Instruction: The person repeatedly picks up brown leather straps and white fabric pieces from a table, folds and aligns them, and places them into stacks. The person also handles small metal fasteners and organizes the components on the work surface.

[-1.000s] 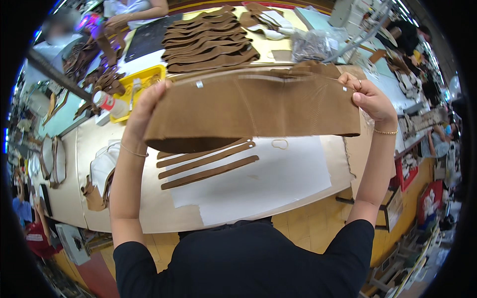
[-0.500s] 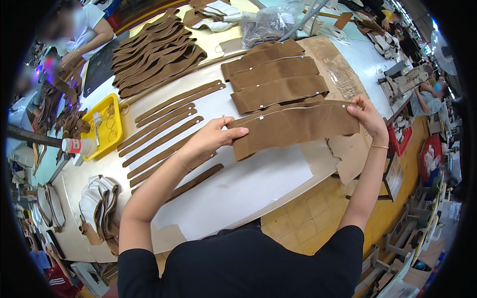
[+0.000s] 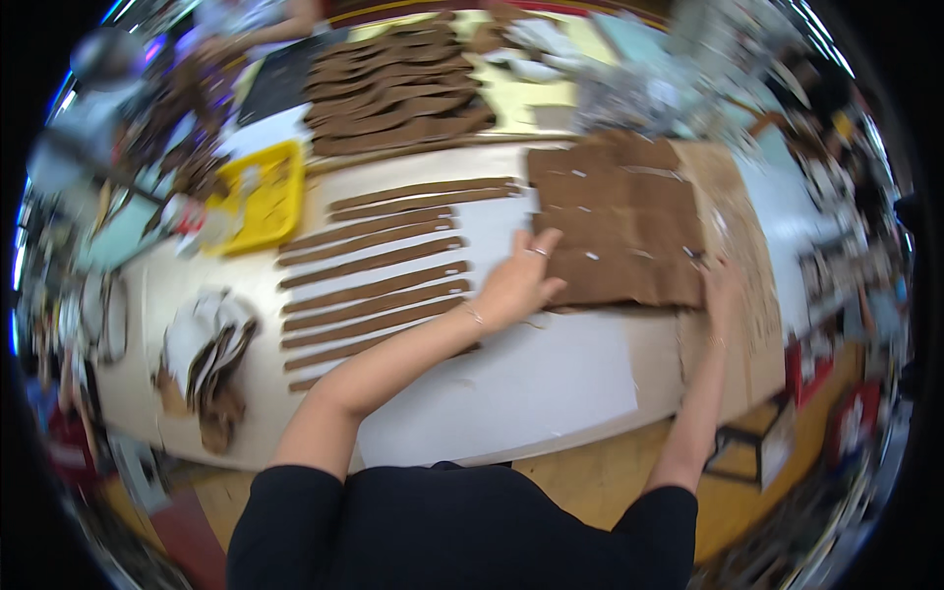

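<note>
A wide brown leather-like panel (image 3: 624, 270) lies at the near end of several similar overlapping panels (image 3: 615, 182), right of the middle of the table. Small white tags dot their surfaces. My left hand (image 3: 513, 283) is at the left edge of the nearest panel, open, its fingers and thumb apart. At that panel's right edge is my right hand (image 3: 723, 295); its fingers are blurred, so their grip does not show. Left of my left hand, narrow brown strips (image 3: 369, 264) lie in a row on a white sheet.
A yellow tray (image 3: 285, 202) stands at the left, with a bottle (image 3: 187, 218) beside it. Wavy brown pieces (image 3: 393, 93) are laid out at the back, near a clear plastic bag (image 3: 624, 96). White and brown pieces (image 3: 206, 339) are bunched at the near left. Brown cardboard (image 3: 733, 206) lies right of the panels.
The panel that both hands held stretched out now lies flat against the others. My left hand's fingers have come apart at its edge. The whole view has turned and blurred.
</note>
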